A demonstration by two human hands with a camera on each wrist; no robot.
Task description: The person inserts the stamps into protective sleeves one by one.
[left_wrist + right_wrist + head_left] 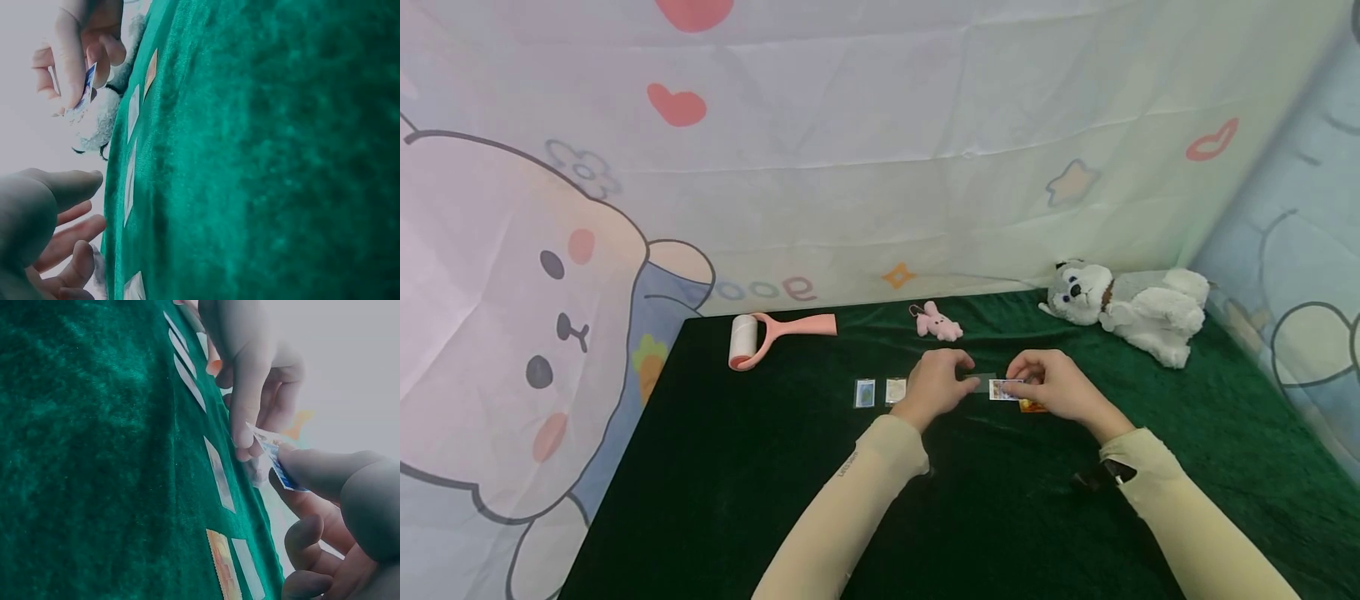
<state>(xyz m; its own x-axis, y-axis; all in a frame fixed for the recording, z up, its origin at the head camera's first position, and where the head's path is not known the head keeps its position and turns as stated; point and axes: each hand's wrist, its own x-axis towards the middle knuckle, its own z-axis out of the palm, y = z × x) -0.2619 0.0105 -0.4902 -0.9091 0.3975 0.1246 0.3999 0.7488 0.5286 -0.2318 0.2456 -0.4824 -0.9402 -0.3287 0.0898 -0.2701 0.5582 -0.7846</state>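
My right hand (1054,385) pinches a small blue-and-white postage stamp (1000,390) between thumb and fingers, above the cloth. Its toothed edge shows in the right wrist view, where the stamp (280,467) is tilted. My left hand (937,382) is just left of it, fingers apart and bent a little, holding nothing; a gap to the stamp shows in the left wrist view. A clear sleeve (982,383) lies between the hands. An orange stamp (224,562) lies on the cloth beneath my right hand, beside a pale flat piece (249,569).
Two sleeved stamps, one blue (865,393) and one beige (895,390), lie left of my left hand. Behind are a pink lint roller (790,327), a small pink plush keychain (938,323) and a grey-white plush dog (1131,307). Dark green cloth (715,500) covers the table.
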